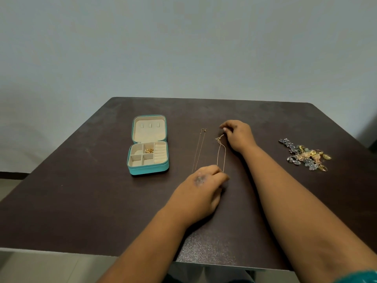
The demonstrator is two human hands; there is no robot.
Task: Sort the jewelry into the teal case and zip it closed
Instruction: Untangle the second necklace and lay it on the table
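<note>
On the left of the dark worktop (81,201) the teal case (148,169) lies open, its lid (149,128) folded back flat away from me and showing a cream lining. The lower half is split into small cream compartments, and a little heap of gold pieces (149,150) sits in the middle one of the far row; the ridged ring rolls fill the right-hand section.

Just right of the case, apart from it, a thin gold chain (199,150) lies stretched out straight, running from its clasp at the far end toward me.

My left hand (201,193) rests on the worktop at the near ends of the chains, knuckles up and fingers curled in; they seem to pinch the near loop of a second gold chain (220,154), though the exact contact is hidden under my knuckles. That second chain lies beside the first, a narrow loop reaching away from me.

At its far end my right hand (237,135) has its fingers bent together, pinching the clasp end just above the worktop.

Well apart on the right, a loose pile of jewelry (306,155) lies on the worktop, dark grey-blue pieces mixed with gold ones.
</note>
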